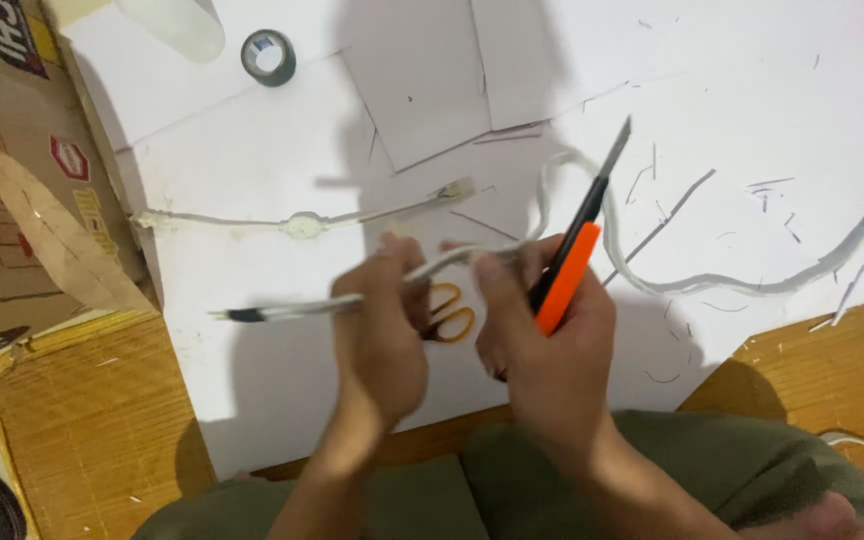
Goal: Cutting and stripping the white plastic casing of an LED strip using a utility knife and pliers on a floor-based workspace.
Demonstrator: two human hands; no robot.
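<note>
Careful: your right hand grips the box cutter, blade out beside your left hand pinching the cable; a slip could cut fingers.

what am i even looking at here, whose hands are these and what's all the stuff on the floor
This is one picture from a camera worn on a person's head, looking down at their own two bare hands. The right hand holds an orange and black utility knife with its blade out. Both hands pinch a thin whitish strip between them; the left hand grips its middle. Under the hands lies a large white sheet, with orange-handled scissors partly hidden. Farther off are a roll of tape, a long curved offcut and small scraps. A woven mat and printed cardboard lie at the left.
</note>
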